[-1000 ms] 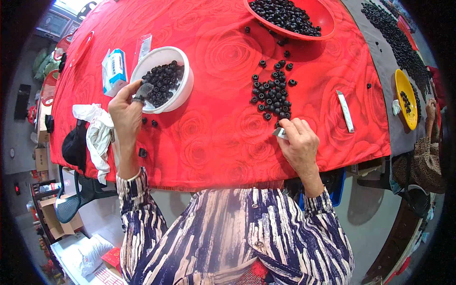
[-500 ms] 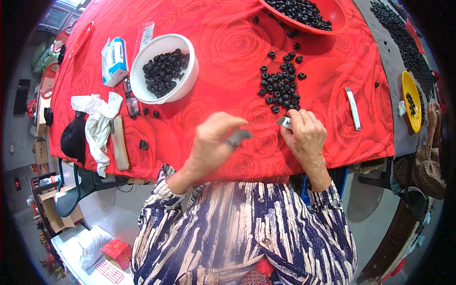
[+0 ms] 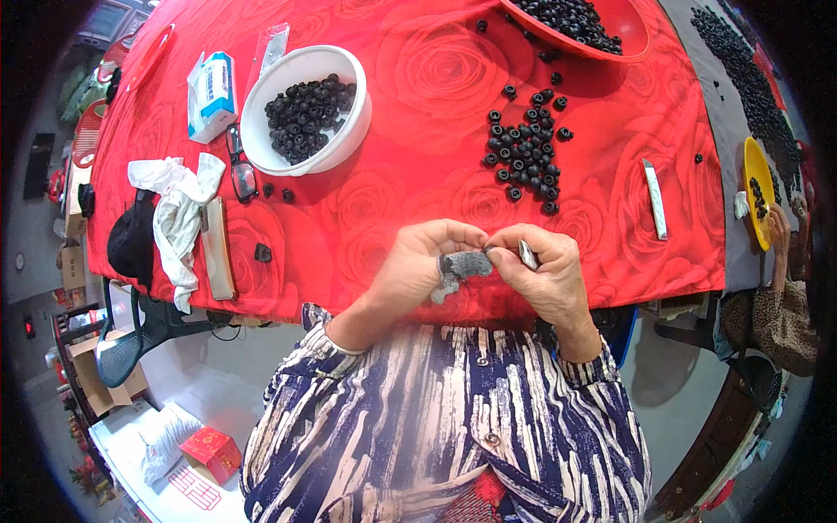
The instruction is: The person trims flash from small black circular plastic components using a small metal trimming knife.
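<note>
My left hand [image 3: 414, 261] and my right hand [image 3: 549, 270] meet fingertip to fingertip over the near edge of the red tablecloth [image 3: 410, 187]. Grey fabric [image 3: 466, 264] wraps the left thumb. Left thumb and fingers pinch together; a small dark spot shows between the hands, too hidden to name. In my right hand a small metal blade [image 3: 528, 254] is gripped, its end sticking up between the fingers. Just beyond lies a loose pile of small black ring-shaped parts [image 3: 529, 152]. More of them fill part of a white bowl [image 3: 349, 144] at the left.
A red basin [image 3: 632, 48] heaped with black parts stands at the far right. Nearby lie a slim white strip [image 3: 655, 200], eyeglasses [image 3: 243, 174], a tissue pack [image 3: 212, 96], a white cloth [image 3: 177, 222] and a long case [image 3: 218, 253]. Another person's hand [image 3: 779, 231] touches a yellow plate [image 3: 755, 174].
My left hand has swung right and my right hand has come slightly down and left, so their fingertips now meet. The blade has turned up within the right hand. The other person's hand has moved to the yellow plate.
</note>
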A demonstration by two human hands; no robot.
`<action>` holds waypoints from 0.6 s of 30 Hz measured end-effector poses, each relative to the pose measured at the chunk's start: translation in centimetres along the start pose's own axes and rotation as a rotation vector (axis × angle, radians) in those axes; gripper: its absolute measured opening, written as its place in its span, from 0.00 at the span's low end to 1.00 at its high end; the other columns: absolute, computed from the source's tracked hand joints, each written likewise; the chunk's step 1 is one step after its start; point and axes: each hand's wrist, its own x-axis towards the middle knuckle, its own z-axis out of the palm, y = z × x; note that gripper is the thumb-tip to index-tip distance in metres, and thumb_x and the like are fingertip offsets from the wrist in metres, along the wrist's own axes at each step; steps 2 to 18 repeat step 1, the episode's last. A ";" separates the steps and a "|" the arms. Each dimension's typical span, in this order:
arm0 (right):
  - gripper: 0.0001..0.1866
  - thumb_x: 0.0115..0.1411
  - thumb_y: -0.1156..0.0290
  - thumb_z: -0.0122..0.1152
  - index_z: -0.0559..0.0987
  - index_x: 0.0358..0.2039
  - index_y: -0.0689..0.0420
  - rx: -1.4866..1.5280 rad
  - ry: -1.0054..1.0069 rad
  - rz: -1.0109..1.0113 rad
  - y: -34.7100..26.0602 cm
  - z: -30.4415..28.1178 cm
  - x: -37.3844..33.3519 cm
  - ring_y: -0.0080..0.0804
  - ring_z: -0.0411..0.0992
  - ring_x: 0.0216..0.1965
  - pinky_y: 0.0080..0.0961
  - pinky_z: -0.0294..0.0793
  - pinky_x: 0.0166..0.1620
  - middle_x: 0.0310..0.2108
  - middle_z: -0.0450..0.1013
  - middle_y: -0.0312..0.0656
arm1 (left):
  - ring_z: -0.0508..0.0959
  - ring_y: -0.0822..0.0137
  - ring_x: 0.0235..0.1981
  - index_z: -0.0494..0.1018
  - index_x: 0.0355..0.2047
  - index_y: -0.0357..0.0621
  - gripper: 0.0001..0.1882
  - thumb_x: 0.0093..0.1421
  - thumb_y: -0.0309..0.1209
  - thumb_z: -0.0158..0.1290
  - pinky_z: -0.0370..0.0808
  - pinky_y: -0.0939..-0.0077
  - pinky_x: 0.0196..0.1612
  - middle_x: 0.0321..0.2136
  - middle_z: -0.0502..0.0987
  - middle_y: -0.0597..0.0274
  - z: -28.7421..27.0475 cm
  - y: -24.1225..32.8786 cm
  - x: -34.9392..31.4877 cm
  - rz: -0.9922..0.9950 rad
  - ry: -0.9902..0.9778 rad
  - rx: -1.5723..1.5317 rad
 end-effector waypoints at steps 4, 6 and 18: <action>0.06 0.53 0.76 0.62 0.79 0.32 0.62 -0.015 0.042 -0.061 0.2 0.3 -0.1 0.12 0.67 0.23 0.12 0.65 0.26 0.22 0.73 0.32 | 0.73 0.83 0.20 0.71 0.44 0.38 0.15 0.56 0.26 0.56 0.63 0.94 0.16 0.33 0.78 0.61 0.0 -0.1 0.1 -0.005 -0.001 -0.002; 0.06 0.53 0.76 0.62 0.79 0.32 0.62 -0.015 0.042 -0.061 0.2 0.3 -0.1 0.12 0.67 0.23 0.12 0.65 0.26 0.22 0.73 0.32 | 0.73 0.83 0.20 0.71 0.44 0.38 0.15 0.56 0.26 0.56 0.63 0.94 0.16 0.33 0.78 0.61 0.0 -0.1 0.1 -0.005 -0.001 -0.002; 0.06 0.53 0.76 0.62 0.79 0.32 0.62 -0.015 0.042 -0.061 0.2 0.3 -0.1 0.12 0.67 0.23 0.12 0.65 0.26 0.22 0.73 0.32 | 0.73 0.83 0.20 0.71 0.44 0.38 0.15 0.56 0.26 0.56 0.63 0.94 0.16 0.33 0.78 0.61 0.0 -0.1 0.1 -0.005 -0.001 -0.002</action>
